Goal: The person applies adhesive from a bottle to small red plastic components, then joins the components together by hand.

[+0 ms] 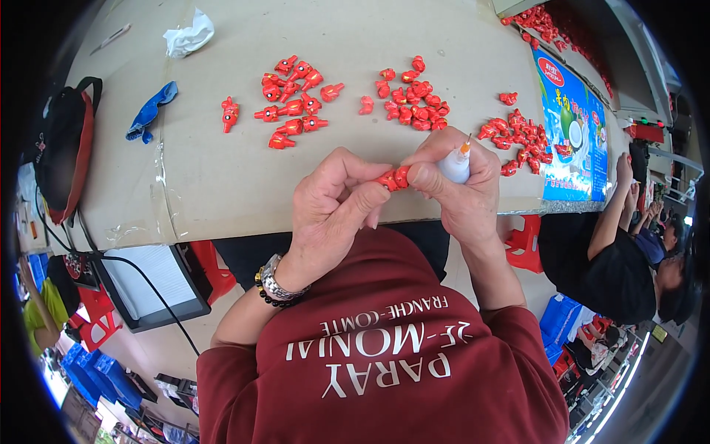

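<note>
Near the table's front edge, my two hands meet over small glossy red plastic pieces. My left hand pinches one red piece between thumb and fingers. In my right hand, thumb and forefinger grip another red piece that touches the first; whether they are joined I cannot tell. The same hand also keeps a small white glue bottle with an orange-tipped nozzle tucked in its fingers, nozzle up. Beyond my hands lie a group of longer red pieces with eye-like dots and a pile of rounder red pieces.
More red pieces lie at the right by a blue printed sheet, others in a heap at the far right. A crumpled tissue, blue cloth, pen and black-red bag occupy the left. Another person sits at right.
</note>
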`<state>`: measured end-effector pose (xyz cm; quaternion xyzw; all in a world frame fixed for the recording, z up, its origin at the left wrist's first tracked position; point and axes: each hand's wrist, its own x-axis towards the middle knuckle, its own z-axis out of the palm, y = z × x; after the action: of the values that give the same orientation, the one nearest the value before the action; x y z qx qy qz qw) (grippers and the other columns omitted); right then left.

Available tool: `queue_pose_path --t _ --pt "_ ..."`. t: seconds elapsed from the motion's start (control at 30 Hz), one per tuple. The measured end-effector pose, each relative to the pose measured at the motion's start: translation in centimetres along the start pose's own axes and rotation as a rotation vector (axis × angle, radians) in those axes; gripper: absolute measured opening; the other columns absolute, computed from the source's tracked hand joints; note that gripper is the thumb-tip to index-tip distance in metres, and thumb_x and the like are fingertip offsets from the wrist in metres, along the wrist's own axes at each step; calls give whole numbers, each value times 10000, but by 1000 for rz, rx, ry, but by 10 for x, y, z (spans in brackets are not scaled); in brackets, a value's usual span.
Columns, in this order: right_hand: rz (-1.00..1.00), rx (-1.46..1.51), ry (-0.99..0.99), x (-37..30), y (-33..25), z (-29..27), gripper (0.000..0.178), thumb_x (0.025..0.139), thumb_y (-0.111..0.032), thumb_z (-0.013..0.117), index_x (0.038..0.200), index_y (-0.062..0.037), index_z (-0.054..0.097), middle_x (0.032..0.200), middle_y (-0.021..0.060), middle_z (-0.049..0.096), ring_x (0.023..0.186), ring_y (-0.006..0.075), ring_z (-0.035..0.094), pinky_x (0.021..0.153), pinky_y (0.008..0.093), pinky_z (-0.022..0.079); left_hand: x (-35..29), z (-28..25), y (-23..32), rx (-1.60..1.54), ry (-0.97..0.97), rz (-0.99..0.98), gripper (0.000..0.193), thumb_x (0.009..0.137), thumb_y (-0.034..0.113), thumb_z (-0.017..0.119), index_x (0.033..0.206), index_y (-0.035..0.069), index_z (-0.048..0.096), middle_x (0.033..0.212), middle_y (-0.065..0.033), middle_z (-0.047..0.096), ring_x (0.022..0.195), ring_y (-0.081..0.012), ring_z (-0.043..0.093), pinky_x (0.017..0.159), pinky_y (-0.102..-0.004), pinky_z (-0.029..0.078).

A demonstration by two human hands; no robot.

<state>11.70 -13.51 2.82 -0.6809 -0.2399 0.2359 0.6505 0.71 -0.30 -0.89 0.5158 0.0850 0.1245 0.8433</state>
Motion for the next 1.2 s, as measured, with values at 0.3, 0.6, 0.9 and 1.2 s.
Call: queue_pose_path --t 0.3,0.6,0.9,1.2 --pt "24 157 55 -8 12 10 111 810 -80 716 792 -23 623 736 19 637 691 69 555 621 224 450 0 3 -5 46 37 68 106 905 51 606 979 -16 570 751 -30 616 557 -26 503 488 -171 402" --pt "14 378 139 -14 24 20 111 832 -87 700 827 -16 614 787 46 632 691 89 548 613 226 438 2 6 -8 237 105 241 81 876 26 633 935 -22 606 728 -47 645 516 -32 514 438 -187 407" --pt "-54 384 130 -13 28 20 102 822 -51 705 848 0 621 819 52 613 732 99 563 659 239 460 5 4 -8 354 40 332 98 874 -23 613 967 -38 587 786 -84 620 533 -61 510 449 -194 404" --pt "-30 186 118 -7 17 8 136 804 -71 725 891 1 650 792 45 628 741 87 571 657 240 466 12 3 3 148 51 88 75 888 32 621 938 -11 584 683 -24 603 510 -40 503 437 -185 376"
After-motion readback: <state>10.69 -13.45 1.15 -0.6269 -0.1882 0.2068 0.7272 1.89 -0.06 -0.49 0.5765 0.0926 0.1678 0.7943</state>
